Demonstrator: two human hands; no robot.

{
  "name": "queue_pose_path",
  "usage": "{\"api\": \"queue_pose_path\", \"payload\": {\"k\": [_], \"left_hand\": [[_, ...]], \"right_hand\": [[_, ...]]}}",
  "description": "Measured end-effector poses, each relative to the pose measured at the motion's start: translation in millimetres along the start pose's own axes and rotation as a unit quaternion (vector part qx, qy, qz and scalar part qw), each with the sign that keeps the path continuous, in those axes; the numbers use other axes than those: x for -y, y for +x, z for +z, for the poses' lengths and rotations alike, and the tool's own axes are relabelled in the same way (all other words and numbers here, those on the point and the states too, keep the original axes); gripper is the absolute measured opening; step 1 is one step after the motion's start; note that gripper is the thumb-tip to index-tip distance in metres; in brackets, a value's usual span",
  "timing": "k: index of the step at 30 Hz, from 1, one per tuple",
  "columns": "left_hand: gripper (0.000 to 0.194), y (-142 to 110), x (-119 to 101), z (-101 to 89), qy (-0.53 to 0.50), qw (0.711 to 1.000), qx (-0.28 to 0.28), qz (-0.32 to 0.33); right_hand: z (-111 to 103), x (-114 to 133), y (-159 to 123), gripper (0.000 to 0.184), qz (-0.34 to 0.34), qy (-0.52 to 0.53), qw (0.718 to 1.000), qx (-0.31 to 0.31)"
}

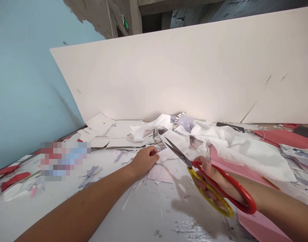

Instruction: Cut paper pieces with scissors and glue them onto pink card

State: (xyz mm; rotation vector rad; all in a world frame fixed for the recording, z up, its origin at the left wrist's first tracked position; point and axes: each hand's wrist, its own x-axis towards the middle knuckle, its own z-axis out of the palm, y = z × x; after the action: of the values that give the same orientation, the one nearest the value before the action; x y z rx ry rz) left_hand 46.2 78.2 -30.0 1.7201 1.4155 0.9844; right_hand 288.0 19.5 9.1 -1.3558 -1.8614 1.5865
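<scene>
My left hand (144, 160) is curled at the edge of a small pale pink paper sheet (160, 173), pinching it against the white tabletop (149, 215). My right hand (206, 178) grips large scissors (191, 164) with one red and one yellow handle. Their narrow steel blades (178, 153) point up and left, just beside the sheet's upper corner. A loose white paper piece (175, 141) lies beyond the blade tips. Whether the blades touch any paper is hard to tell.
A large white board (169, 74) leans at the back against a pale blue wall (25, 84). Crumpled white fabric (242, 151) and paper scraps (101, 131) heap along its base. Pink sheets (234, 168) and red sheets (285, 137) lie to the right. A blurred patch covers the table's left part.
</scene>
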Motion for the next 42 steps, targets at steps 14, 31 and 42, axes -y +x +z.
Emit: {"api": "queue_pose_path", "payload": {"k": [14,31,42], "left_hand": [[0.009,2.2,1.0,3.8,-0.198,0.977,0.000,-0.072],[0.013,10.6,7.2,0.0,-0.292,0.950,-0.014,-0.107],[0.013,8.8,5.3,0.1,-0.325,0.939,-0.009,-0.110]], "right_hand": [[-10.9,8.8,-8.6,0.078,0.138,-0.139,0.978,0.065],[12.6,13.3,14.6,0.076,0.091,0.016,0.995,0.044],[18.7,23.0,17.3,0.069,0.075,0.040,0.996,0.028]]}}
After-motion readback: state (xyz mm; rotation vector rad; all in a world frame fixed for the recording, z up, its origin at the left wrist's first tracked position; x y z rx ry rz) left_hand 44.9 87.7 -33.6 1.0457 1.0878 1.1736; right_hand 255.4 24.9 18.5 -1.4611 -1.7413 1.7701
